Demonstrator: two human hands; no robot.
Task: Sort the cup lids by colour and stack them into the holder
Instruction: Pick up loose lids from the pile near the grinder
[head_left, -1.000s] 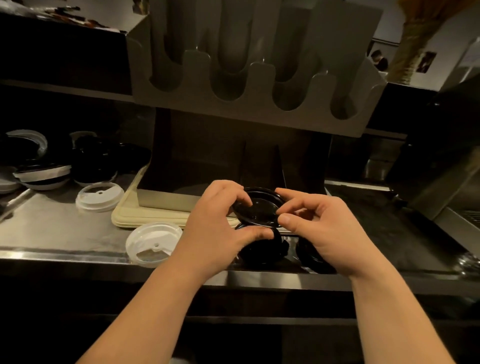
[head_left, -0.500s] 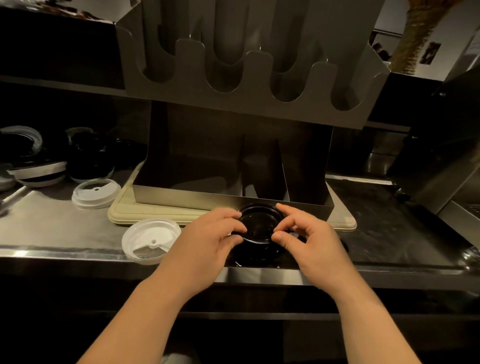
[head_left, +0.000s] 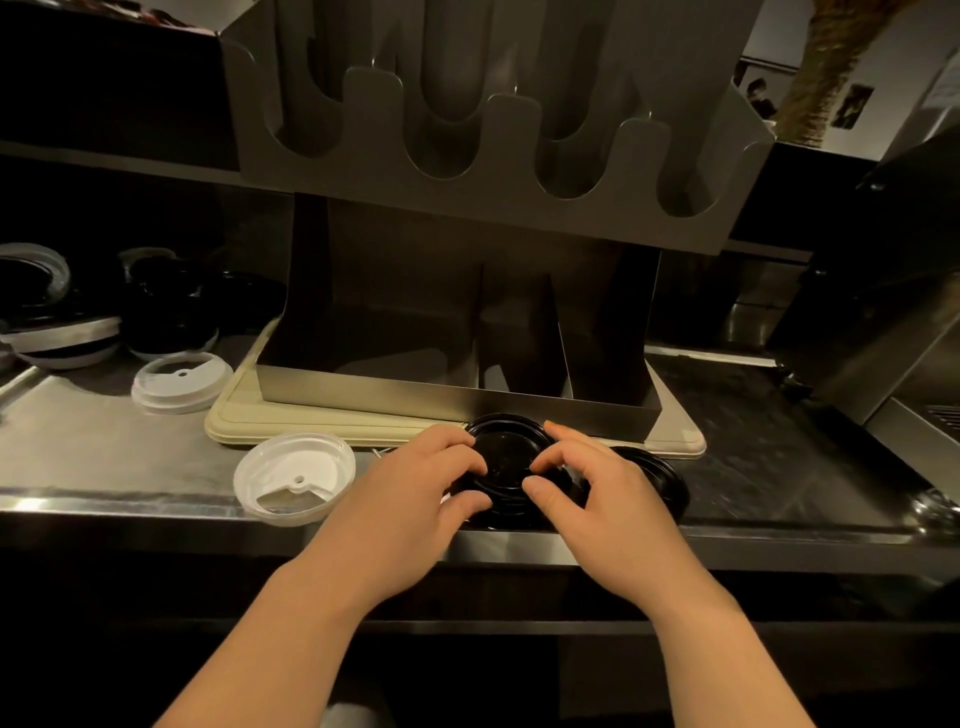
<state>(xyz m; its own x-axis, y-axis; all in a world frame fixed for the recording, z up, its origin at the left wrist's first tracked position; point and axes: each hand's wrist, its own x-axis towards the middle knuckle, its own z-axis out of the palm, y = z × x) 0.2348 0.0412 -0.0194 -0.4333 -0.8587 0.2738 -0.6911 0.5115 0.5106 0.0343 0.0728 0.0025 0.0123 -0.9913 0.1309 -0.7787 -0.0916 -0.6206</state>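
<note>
1. Hands. The left hand (head_left: 415, 488) and the right hand (head_left: 597, 493) meet over the black lid stack (head_left: 506, 452). The stack sits at the front edge of the worktop (head_left: 104, 467), near its middle. Each hand curls its fingers round the stack's rim, thumb on the near side and fingertips on the far side. The 2 hands pinch it from opposite sides.

2. Handling. The lids appear to be thin moulded plastic: light, slightly flexible and glossy, so probably slippery. Take hold at the rim on 2 opposite sides, because pressure on the centre panel could buckle it. Nested lids may stick together, or slide apart if the stack tilts.

3. Orientation. The stack lies flat with its axis vertical. A round lid has no long axis. Which face of the top lid is up cannot be told in this light.

4. Adjacent items. A second black lid (head_left: 662, 480) lies flat just beside the right hand, on its right. A white lid (head_left: 293, 478) lies flat at the front edge, left of the left hand.

5. Farther items.
- A cream tray (head_left: 234, 423) carries the holder (head_left: 467, 171) just behind the stack.
- A second white lid (head_left: 179, 382) lies at the tray's left corner.
- The holder has open compartments below and 4 scalloped slots above, and no lids show in them.
- A mixed pile (head_left: 62, 332) of black and white lids sits at the far left.
</note>
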